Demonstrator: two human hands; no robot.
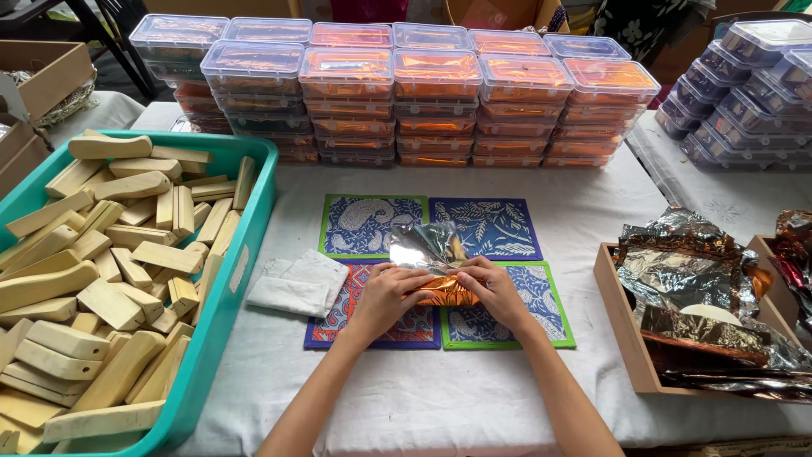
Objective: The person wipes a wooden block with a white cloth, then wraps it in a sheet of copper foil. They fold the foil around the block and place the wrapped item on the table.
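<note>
Both my hands meet at the middle of the table over a sheet of shiny foil (429,250), silver on one side and orange on the other. My left hand (386,295) and my right hand (493,289) pinch the foil around a small block that is mostly hidden inside it. The foil's loose flap stands up behind my fingers. Under my hands lie patterned mats (488,227) in blue, green and red, laid edge to edge on the white tablecloth.
A teal tub (249,233) of pale wooden blocks stands at the left. Folded white cloths (298,283) lie beside the mats. Stacks of lidded clear boxes (436,93) with orange contents line the back. A wooden tray (622,317) of crumpled foil sheets sits right.
</note>
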